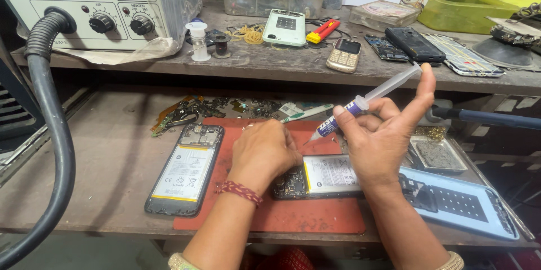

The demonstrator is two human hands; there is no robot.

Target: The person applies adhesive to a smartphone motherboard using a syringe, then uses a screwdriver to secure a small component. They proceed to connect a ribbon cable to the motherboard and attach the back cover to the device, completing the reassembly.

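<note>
- Clear plastic syringe point(360, 104) sits in the right hand point(383, 140), pinched between fingers and thumb, with the thumb laid along the plunger end; that hand is closed on it.
- Its long axis runs on a slant: plunger up and toward the shelf's far right, tip down and to the left, aimed at the opened phone point(321, 177) on the red mat point(315, 213).
- From the grip, the opened phone lies just below and slightly toward the near edge; the tip hangs close above its upper end, though contact cannot be made out.
- Left hand point(265, 152) rests curled on the left end of that same phone, fingers folded down over the board area; whether it pinches anything small cannot be told.
- Both hands are close to the phone, the left one touching it.
- Second opened phone point(186, 168), battery showing, lies near the mat's left edge, apart from both hands.
- Blue back cover point(473, 205) lies toward the shelf's right near corner.
</note>
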